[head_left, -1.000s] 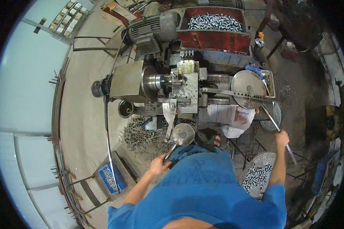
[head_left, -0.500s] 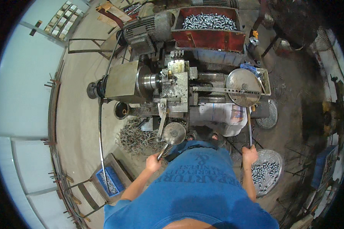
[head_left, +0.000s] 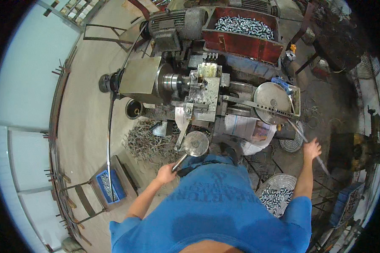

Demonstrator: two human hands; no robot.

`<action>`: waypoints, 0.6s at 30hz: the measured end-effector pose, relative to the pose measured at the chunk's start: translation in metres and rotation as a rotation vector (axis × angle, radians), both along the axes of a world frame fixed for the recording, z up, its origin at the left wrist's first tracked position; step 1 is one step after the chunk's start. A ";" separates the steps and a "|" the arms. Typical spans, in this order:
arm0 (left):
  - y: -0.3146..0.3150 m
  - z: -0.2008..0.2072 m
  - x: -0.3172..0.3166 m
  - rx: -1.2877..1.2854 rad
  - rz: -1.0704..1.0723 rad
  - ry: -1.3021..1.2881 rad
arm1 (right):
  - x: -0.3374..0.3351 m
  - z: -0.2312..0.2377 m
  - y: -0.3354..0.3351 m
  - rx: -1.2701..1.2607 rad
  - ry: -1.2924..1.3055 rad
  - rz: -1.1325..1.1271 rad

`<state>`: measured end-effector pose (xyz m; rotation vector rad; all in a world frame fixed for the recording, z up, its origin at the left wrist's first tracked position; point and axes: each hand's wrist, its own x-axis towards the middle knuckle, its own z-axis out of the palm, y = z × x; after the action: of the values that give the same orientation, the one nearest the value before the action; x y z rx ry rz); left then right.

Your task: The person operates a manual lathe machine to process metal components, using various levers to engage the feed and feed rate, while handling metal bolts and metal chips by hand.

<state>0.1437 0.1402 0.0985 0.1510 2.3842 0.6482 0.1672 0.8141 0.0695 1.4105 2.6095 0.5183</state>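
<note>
My left hand (head_left: pixel 166 173) is closed around the short metal lever handle (head_left: pixel 180 162) that comes off a small round disc (head_left: pixel 196 143) at the front of a lathe. Farther out, my right hand (head_left: pixel 312 149) grips a long metal lever (head_left: pixel 299 133), which slants out from a large round disc (head_left: pixel 272 101). A flat bar with a row of holes (head_left: pixel 257 104) runs from this disc to the greasy tool slide (head_left: pixel 204 95). Left of the slide is the shiny spindle nose (head_left: pixel 169 82), beside a boxy headstock cover (head_left: pixel 140 76). Any workpiece in the spindle is too small to tell.
Behind the lathe stands a red bin (head_left: pixel 249 48) of metal parts, beside an electric motor (head_left: pixel 177 25). Metal shavings (head_left: pixel 147 141) lie below the headstock. A blue tray (head_left: pixel 110 185) is at left, and a round woven basket (head_left: pixel 278 179) of parts sits near my right arm.
My right hand has swung the long lever outward to the right and away from my body. The left hand stays on its handle, and the whole view has shifted slightly.
</note>
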 end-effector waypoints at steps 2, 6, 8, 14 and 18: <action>-0.008 0.006 0.000 0.196 0.124 -0.167 | -0.042 0.035 -0.025 -0.051 0.065 -0.041; -0.044 -0.011 -0.034 0.500 0.301 -0.263 | -0.023 0.007 -0.051 0.052 0.358 0.253; -0.075 -0.042 -0.060 0.303 0.346 -0.088 | 0.002 -0.009 -0.085 0.005 0.463 0.308; -0.141 -0.105 -0.153 -0.426 0.028 0.428 | 0.087 -0.042 -0.184 -0.452 0.498 0.371; -0.139 -0.117 -0.193 -0.559 -0.182 0.221 | 0.104 -0.035 -0.215 -0.649 0.310 0.120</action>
<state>-0.0497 0.0015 -0.0181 0.1991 2.6252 -0.1372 0.2714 0.5993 0.0343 1.1792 2.7104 -0.5457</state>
